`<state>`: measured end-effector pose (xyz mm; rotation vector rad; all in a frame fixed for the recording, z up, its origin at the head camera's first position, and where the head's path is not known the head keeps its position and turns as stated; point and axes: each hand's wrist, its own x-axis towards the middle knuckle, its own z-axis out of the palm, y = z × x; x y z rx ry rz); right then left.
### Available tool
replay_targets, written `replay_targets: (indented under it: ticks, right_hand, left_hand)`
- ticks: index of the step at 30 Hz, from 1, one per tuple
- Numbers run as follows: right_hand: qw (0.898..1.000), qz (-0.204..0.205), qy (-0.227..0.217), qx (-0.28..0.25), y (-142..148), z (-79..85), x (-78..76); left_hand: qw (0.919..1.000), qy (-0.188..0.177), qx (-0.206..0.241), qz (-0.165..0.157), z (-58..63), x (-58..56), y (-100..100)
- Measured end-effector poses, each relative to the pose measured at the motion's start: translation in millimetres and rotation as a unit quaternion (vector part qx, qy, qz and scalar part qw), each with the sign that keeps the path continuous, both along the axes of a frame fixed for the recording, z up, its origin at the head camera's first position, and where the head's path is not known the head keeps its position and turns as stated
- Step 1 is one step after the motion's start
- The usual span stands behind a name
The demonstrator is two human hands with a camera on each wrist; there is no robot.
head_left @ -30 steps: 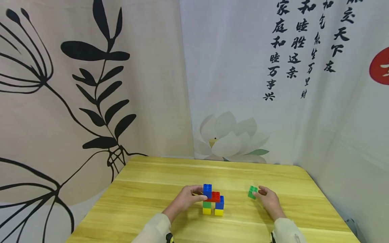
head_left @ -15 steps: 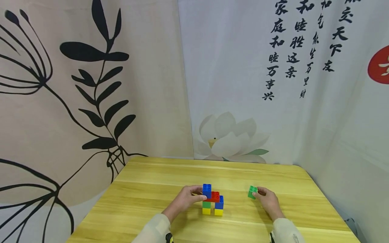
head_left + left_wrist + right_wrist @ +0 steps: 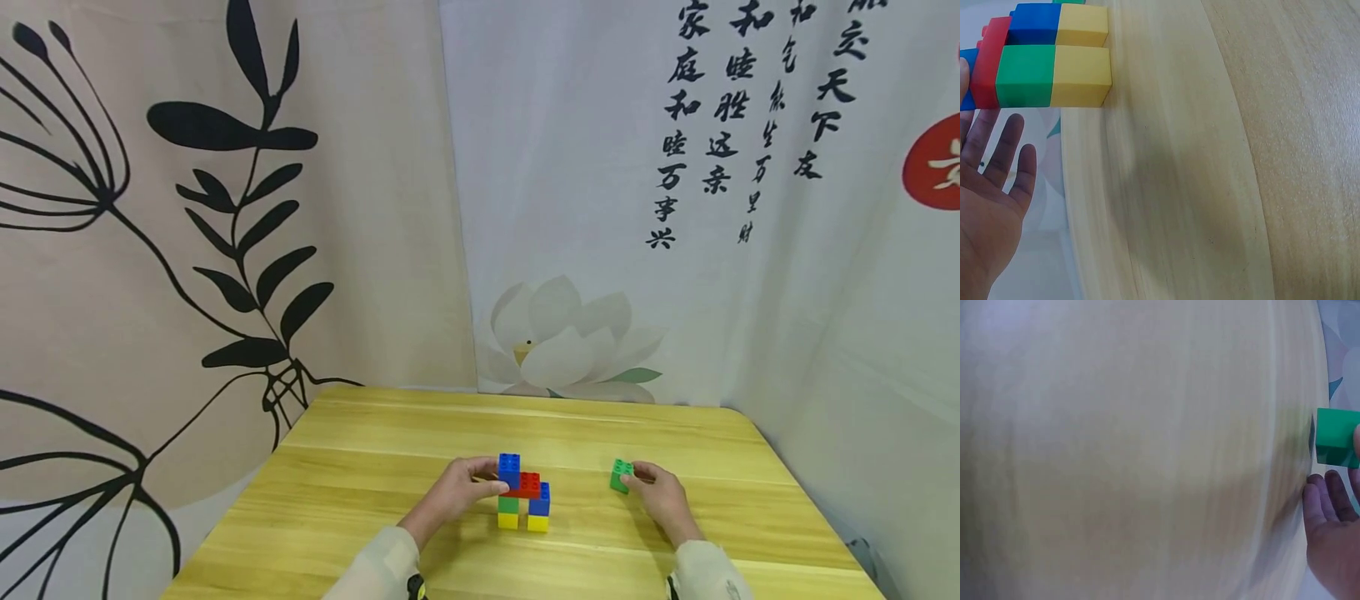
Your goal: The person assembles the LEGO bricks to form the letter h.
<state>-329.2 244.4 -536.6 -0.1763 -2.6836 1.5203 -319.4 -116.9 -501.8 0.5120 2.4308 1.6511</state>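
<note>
A small block structure stands on the wooden table. Two yellow blocks [image 3: 507, 521] form its feet, with a green block [image 3: 1025, 76] on one and a blue block [image 3: 539, 500] on the other. Across them lies a red block [image 3: 531, 482], topped at the left end by another blue block [image 3: 509, 467]. My left hand [image 3: 452, 492] pinches that top block, thumb in front and fingers partly hidden behind. To the right, my right hand [image 3: 663, 500] holds a loose green block [image 3: 620, 475] between thumb and fingers. Whether this block touches the table, I cannot tell.
The wooden table [image 3: 390, 433] ends at a printed cloth backdrop [image 3: 375, 208] behind it. Another pale cloth [image 3: 862, 333] hangs along the right side. Bare tabletop separates the structure from the loose green block.
The right hand's fingers sit slightly closer around the loose green block than a second ago. The left hand and the structure stay in place; the head view has shifted slightly.
</note>
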Motion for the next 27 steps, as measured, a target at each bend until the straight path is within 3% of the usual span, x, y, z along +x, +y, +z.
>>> replay_targets:
  ticks: [11, 20, 27]
  right_hand:
    - [1.000, 0.014, 0.022, -0.008, -5.3, 4.9, -1.3]
    - [0.998, 0.027, 0.010, -0.049, -9.0, 12.3, 3.1]
    - [0.999, 0.027, 0.019, -0.039, -14.4, 19.6, 3.4]
  left_hand:
    - [1.0000, 0.001, -0.001, 0.000, -2.6, -1.9, -1.0]
    - [1.0000, 0.003, 0.000, -0.005, -2.9, -0.6, 0.9]
    - [0.9999, 0.008, 0.001, -0.008, -2.0, -1.0, 0.7]
